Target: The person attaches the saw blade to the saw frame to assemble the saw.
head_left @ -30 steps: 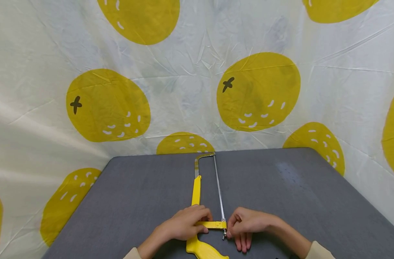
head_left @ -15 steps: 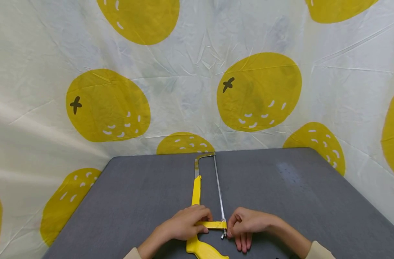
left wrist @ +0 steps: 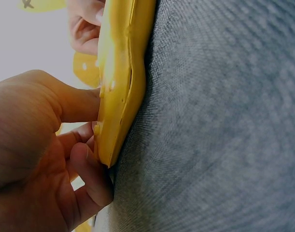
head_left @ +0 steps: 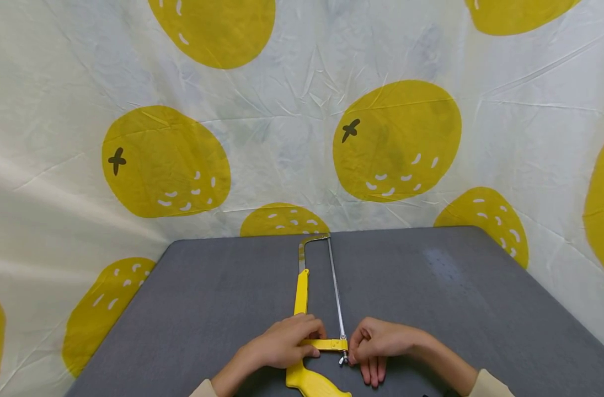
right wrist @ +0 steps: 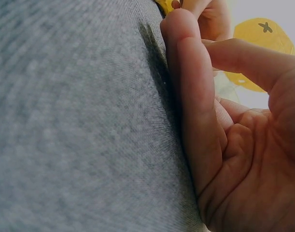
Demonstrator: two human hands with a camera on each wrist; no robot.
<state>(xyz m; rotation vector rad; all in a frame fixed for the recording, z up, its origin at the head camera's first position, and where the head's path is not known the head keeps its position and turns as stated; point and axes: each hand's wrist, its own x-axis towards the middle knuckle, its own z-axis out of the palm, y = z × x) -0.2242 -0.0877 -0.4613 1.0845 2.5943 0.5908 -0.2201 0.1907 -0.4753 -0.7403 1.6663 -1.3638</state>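
Observation:
A hacksaw [head_left: 300, 295] with a yellow frame and handle lies flat on the grey tabletop, its blade [head_left: 335, 284] on the right side. My left hand [head_left: 286, 342] grips the frame where the handle meets the yellow front arm, fingers and thumb curled round it. At the near end of the blade sits a small metal wing nut [head_left: 343, 359]. The curled index finger and thumb of my right hand [head_left: 381, 339] are at the right side of this nut; their exact contact is partly hidden. In the right wrist view, the other fingers [right wrist: 198, 82] rest along the table.
The grey table [head_left: 222, 286] extends behind and to both sides of the saw. A pale curtain [head_left: 282, 149] printed with yellow fruit hangs along its back and sides.
The wing nut has turned a little, its wings now showing at a different angle. Both hands and the hacksaw stay almost where they were.

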